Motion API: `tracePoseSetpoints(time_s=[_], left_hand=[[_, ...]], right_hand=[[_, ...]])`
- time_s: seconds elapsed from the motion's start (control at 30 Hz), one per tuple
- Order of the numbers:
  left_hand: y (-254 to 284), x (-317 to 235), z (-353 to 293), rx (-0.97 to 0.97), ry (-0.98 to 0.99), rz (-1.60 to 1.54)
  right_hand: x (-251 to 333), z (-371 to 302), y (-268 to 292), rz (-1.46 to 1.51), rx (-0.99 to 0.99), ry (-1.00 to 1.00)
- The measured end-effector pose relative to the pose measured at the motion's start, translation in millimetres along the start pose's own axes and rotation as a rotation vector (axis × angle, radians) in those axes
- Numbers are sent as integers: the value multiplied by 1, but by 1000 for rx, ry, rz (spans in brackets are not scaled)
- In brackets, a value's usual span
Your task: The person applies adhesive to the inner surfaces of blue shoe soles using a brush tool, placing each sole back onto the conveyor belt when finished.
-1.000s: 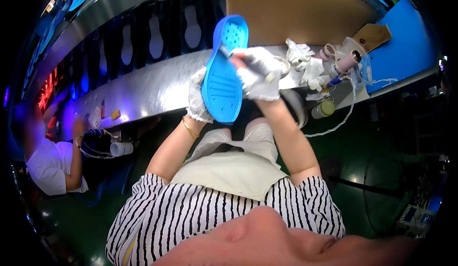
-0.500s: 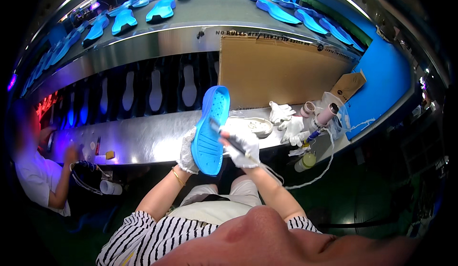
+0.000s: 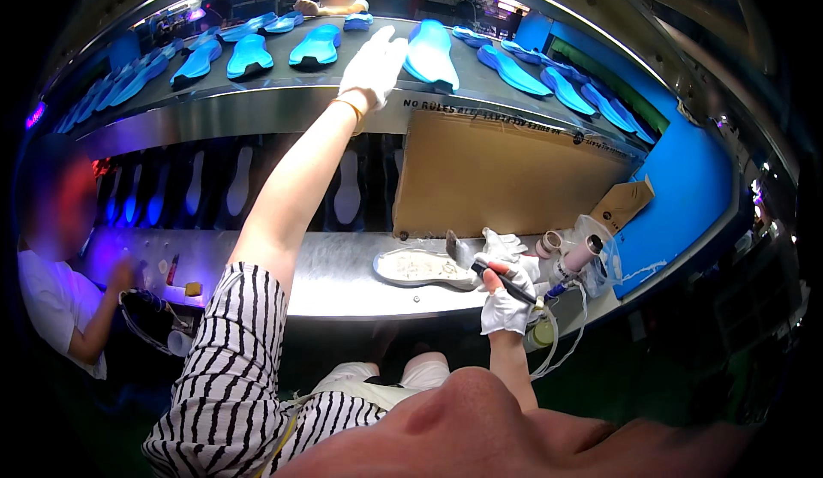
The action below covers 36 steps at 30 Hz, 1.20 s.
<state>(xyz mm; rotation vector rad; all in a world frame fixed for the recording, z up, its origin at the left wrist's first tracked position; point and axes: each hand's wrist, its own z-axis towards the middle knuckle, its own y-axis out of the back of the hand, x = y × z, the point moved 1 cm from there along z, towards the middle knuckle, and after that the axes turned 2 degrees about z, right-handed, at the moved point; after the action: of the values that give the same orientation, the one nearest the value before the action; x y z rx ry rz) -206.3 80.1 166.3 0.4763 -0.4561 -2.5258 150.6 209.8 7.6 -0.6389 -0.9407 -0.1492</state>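
My left hand (image 3: pixel 375 68), in a white glove, reaches out over the dark belt with its fingers stretched and nothing in them. Just right of its fingertips a blue shoe sole (image 3: pixel 431 56) lies on the belt; I cannot tell whether they touch. In my gloved right hand (image 3: pixel 507 296), bare fingertips showing, is a black-handled brush (image 3: pixel 517 289) with a tube at its rear end. Its broad head points up and left, near a pale shoe-shaped piece (image 3: pixel 420 267) on the metal bench.
More blue soles (image 3: pixel 514 70) lie along the raised belt (image 3: pixel 369 41). A cardboard sheet (image 3: pixel 514 174) leans below it. White gloves (image 3: pixel 506 245), a pink bottle (image 3: pixel 583 253) and tape rolls sit at the bench's right. One person (image 3: pixel 60 306) works at left, another stands behind the belt.
The blue sole has left my left hand and lies on the belt, where that hand has reached up and forward. My right hand has moved right with the brush.
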Motion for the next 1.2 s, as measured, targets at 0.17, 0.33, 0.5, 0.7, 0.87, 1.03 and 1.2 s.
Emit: tracePoseSetpoints(time_s=[0.17,0.33,0.5,0.7,0.87,1.03,1.2], left_hand=[[30,-11,-33,38,-491,511],[21,2,-38,122,-449,523],[35,1,-32,147,-455,499],[40,1,-39,166,-425,540],[45,9,-44,187,-537,571],[54,-3,-46,206,-367,342],[64,1,-65,102,-404,320]], right_hand=[[-23,-1,32,-103,-272,-108],[-49,-14,35,-37,-289,-200],[-49,-8,16,-67,-251,-196],[-42,-20,4,-52,-125,-331],[-28,-20,-5,38,-127,-300],[-26,-21,-6,-11,-111,-325],[-20,-19,-6,-53,-112,-273]])
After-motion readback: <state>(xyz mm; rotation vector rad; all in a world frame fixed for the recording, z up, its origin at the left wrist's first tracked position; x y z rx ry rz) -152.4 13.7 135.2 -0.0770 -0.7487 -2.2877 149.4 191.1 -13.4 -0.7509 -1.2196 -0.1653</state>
